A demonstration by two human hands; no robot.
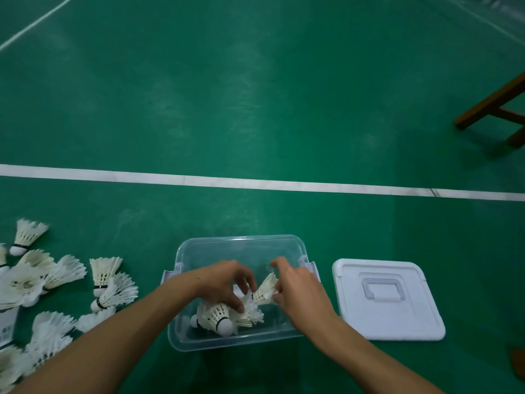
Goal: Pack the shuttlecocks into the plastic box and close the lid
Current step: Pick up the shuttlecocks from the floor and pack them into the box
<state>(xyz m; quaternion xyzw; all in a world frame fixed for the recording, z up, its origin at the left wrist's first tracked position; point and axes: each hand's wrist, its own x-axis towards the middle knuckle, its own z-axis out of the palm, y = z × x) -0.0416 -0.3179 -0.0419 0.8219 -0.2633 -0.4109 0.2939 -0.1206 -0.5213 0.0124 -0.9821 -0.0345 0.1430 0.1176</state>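
A clear plastic box [241, 245] stands open on the green floor in front of me. Both hands reach down into it. My left hand [224, 282] has curled fingers on the feathers of a few white shuttlecocks [216, 317] lying at the box's bottom. My right hand [298, 288] pinches the feathered end of another shuttlecock [265, 291] that tilts above them. The white lid [389, 302], handle side up, lies flat on the floor just right of the box. A pile of several loose shuttlecocks [56, 282] lies on the floor to the left.
A white court line [255, 183] crosses the floor beyond the box. Brown wooden furniture legs [494, 109] stand at the far right. A white card or package [7, 328] sits among the shuttlecocks at the left edge.
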